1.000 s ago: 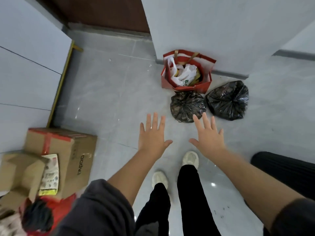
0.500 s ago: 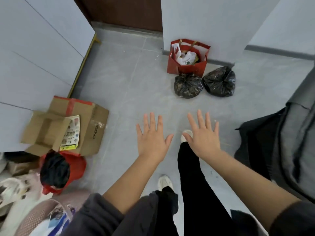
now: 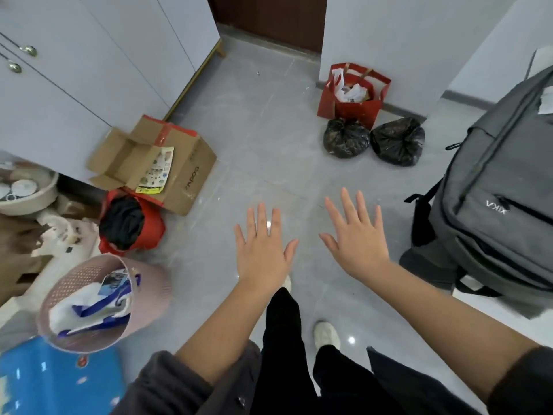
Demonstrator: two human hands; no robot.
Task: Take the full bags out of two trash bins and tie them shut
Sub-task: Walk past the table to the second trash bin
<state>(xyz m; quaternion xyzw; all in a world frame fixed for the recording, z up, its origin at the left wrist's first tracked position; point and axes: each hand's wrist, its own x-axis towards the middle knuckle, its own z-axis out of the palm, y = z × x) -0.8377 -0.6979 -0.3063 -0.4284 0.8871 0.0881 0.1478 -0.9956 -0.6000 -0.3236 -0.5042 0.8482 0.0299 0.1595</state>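
Two tied black trash bags lie side by side on the grey floor by the far wall, the left black bag [image 3: 345, 138] touching the right black bag [image 3: 398, 141]. My left hand [image 3: 263, 250] and my right hand [image 3: 356, 241] hover palm-down with fingers spread, holding nothing, well short of the bags. A pink perforated bin [image 3: 98, 298] with a white and blue bag inside stands at the lower left. A red bag [image 3: 131, 224] with dark contents sits beyond it.
A red paper shopping bag [image 3: 356, 94] full of white plastic stands against the wall behind the black bags. An open cardboard box [image 3: 155, 163] lies at left under white cabinets. A grey backpack [image 3: 502, 187] stands at right. A blue item [image 3: 54, 381] fills the bottom-left corner.
My view has backed away from the black bags, which now look smaller and farther. The backpack, pink bin and cabinets have come into view. Both hands stay spread and empty.
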